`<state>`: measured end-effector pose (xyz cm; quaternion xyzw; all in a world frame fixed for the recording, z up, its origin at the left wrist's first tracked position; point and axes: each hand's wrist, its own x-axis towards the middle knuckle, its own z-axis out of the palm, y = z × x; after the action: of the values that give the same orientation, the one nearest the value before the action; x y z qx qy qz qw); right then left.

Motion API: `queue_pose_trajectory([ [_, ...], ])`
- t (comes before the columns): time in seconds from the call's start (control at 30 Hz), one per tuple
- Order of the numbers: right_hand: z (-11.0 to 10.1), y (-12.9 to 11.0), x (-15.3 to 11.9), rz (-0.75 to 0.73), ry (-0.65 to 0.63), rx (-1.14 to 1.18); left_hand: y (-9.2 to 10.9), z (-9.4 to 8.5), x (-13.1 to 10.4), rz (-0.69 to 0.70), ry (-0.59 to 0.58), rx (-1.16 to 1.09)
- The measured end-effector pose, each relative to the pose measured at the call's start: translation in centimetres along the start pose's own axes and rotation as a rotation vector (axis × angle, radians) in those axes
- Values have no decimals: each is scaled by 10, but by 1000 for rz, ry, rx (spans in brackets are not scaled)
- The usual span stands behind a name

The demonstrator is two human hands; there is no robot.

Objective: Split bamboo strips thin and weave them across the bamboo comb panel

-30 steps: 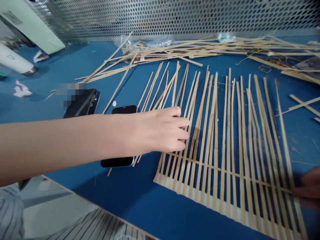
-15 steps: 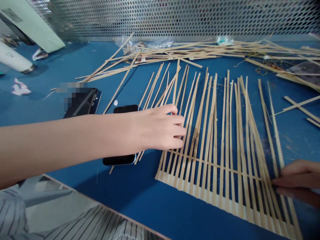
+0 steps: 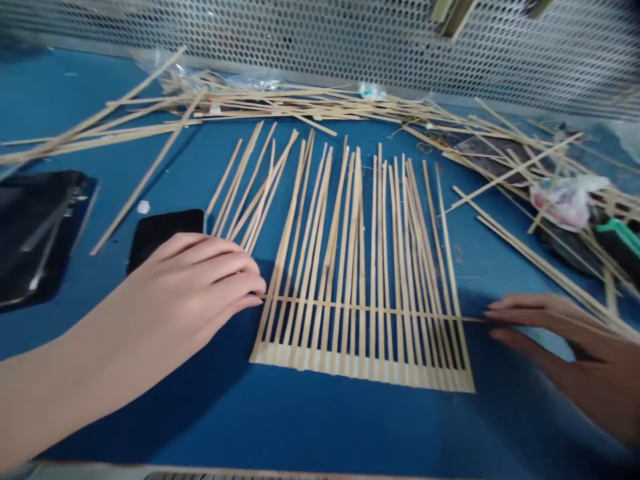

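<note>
Many bamboo strips (image 3: 373,267) lie side by side on the blue table, joined along their near ends by a white band (image 3: 295,355). One thin cross strip (image 3: 365,308) runs sideways through them, a little above that band. Its left end is pinched in the fingertips of my left hand (image 3: 200,287), beside the leftmost strips. My right hand (image 3: 560,347) pinches the other end, which sticks out past the rightmost strip. Behind my left hand lies a black phone (image 3: 165,230), partly covered by it. Several loose strips (image 3: 240,180) lie just beyond that hand.
A long heap of loose strips (image 3: 300,107) lies along the perforated metal screen (image 3: 320,40). On the left is a dark flat case (image 3: 45,227). At right, a crumpled tissue (image 3: 565,200) and a green-and-black object (image 3: 620,237) sit among more strips.
My left hand has come down and back from above the strips to the cross strip's left end. My right hand now grips its right end. The view has swung right.
</note>
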<state>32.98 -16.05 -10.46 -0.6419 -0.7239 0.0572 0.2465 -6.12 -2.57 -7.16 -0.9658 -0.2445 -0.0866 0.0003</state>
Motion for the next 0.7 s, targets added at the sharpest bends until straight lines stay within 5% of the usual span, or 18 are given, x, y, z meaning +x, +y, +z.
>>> queue_pose_trajectory([
  [0.2,0,-22,-3,41,-27,62,-1,18,-5,-61,65,-13],
  [0.57,2,-21,-7,-12,8,86,0,16,-5,-6,28,3],
  [0.7,2,-24,-9,-16,8,112,2,16,-4,-10,95,-68],
])
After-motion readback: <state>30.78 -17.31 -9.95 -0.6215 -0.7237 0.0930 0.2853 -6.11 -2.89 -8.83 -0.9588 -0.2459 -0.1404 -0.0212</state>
